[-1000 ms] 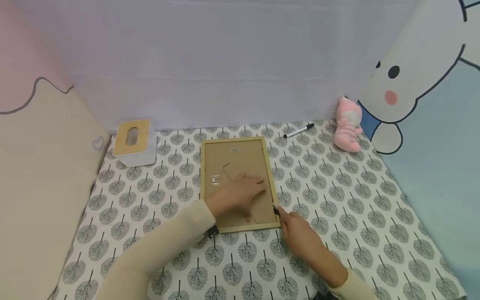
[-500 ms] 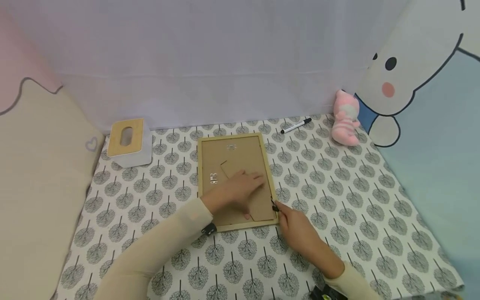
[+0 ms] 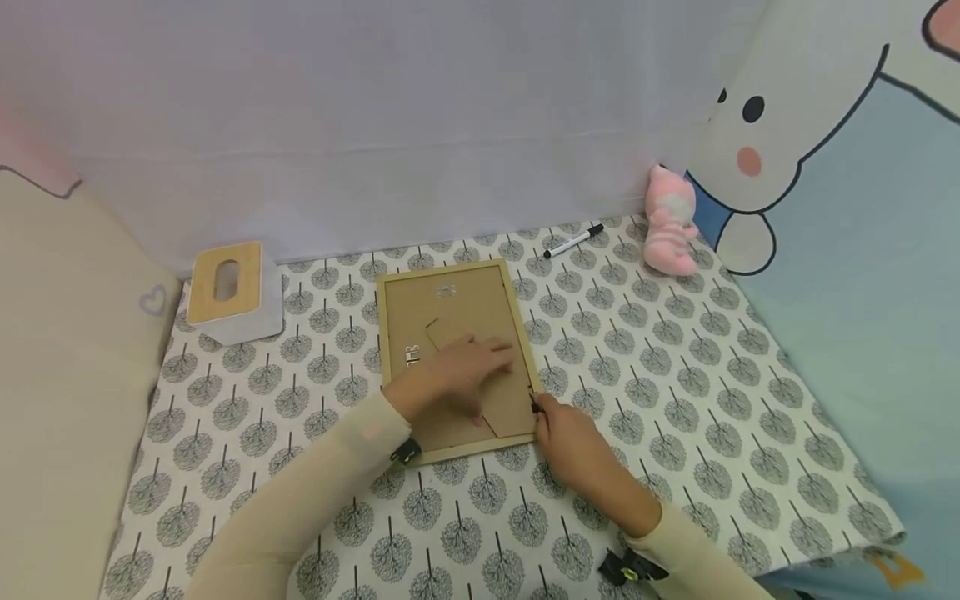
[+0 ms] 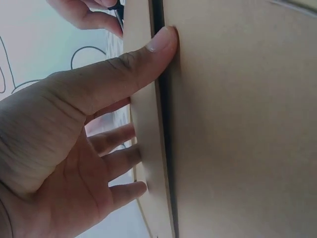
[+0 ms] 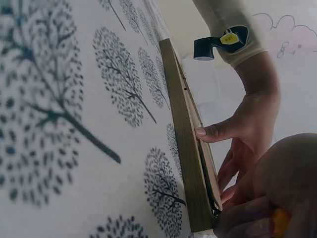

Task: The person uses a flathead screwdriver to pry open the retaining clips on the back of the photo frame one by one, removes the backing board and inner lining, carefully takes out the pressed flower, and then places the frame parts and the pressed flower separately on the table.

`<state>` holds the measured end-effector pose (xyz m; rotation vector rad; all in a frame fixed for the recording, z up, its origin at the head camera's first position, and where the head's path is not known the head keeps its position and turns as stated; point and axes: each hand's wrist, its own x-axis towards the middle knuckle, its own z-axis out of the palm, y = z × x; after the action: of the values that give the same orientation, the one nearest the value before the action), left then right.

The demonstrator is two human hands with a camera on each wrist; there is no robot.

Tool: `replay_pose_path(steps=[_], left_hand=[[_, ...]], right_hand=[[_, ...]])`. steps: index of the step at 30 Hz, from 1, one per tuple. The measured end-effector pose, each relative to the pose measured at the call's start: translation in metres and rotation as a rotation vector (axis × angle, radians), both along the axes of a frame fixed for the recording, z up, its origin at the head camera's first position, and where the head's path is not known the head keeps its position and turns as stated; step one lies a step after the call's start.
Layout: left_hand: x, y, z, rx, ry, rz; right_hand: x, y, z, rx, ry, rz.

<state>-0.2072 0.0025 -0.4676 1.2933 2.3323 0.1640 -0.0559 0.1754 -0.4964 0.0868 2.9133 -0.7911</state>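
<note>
A picture frame [image 3: 384,333] lies face down with its brown backing board [image 3: 480,304] showing. A fold-out stand leg [image 3: 501,408] lies over the board, a dark gap along its edge in the left wrist view. My left hand [image 3: 468,367] is spread across this leg, thumb [image 4: 166,42] on one side and fairly straight fingers at the other. At the frame's lower right edge my right hand [image 3: 573,442] grips a slim tool [image 3: 536,407] with a black neck and thin metal tip. The tip meets the inner edge of the frame; most of the handle is hidden.
A tissue box [image 3: 225,283] with a wooden top stands at the back left. A marker [image 3: 573,241] lies behind the frame to the right, and a pink plush toy [image 3: 669,223] sits at the back right corner. Tree-patterned cloth [image 3: 675,433] covers the table.
The head view has shifted, so everything sits a little further left. Both hands keep about the same place on the frame, with the right hand's tool still at its edge.
</note>
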Motion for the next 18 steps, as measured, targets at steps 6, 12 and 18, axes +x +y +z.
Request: replay_pose_path(steps=[6, 12, 18], left_hand=[[-0.002, 0.001, 0.003, -0.040, 0.028, 0.009], [-0.001, 0.005, 0.005, -0.061, 0.046, -0.004], [0.002, 0.010, 0.003, -0.096, 0.058, -0.013]], right_hand=[[-0.006, -0.005, 0.002, -0.065, 0.002, -0.011], [-0.005, -0.005, -0.001, -0.154, -0.025, -0.074], [0.001, 0.002, -0.020, -0.225, 0.024, -0.097]])
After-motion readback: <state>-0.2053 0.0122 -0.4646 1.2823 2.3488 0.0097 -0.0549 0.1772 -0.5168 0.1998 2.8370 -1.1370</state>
